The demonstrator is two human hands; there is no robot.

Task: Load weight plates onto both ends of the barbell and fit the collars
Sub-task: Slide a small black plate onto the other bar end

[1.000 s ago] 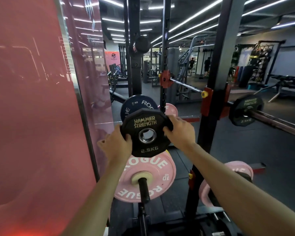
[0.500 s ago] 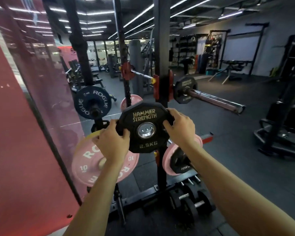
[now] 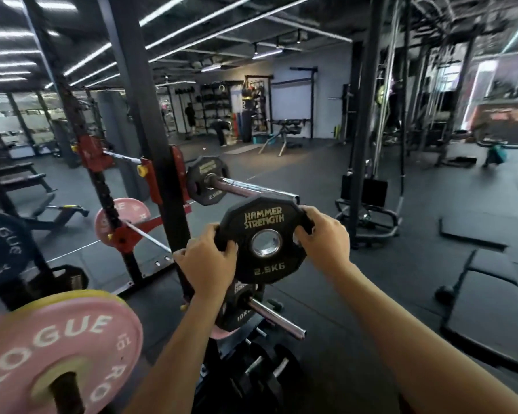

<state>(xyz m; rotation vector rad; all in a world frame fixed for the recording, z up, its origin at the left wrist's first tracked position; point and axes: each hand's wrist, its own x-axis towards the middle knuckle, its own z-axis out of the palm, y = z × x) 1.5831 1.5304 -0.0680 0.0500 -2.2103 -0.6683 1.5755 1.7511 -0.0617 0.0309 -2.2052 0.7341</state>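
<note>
1. Plate (image 3: 263, 240), black Hammer Strength 2.5KG, held upright at chest level, face toward the camera, just in front of the free end of the barbell sleeve (image 3: 251, 188).
2. Left hand (image 3: 207, 264) grips its left rim, right hand (image 3: 322, 236) its right rim, fingers curled over the edge.
3. Handling guess: light, rigid, coated rim that should give decent grip. Rim hold keeps the steel bore clear.
4. Sleeve already carries a matching plate (image 3: 207, 180) against the rack upright (image 3: 150, 144).
5. No collar visible.
</note>
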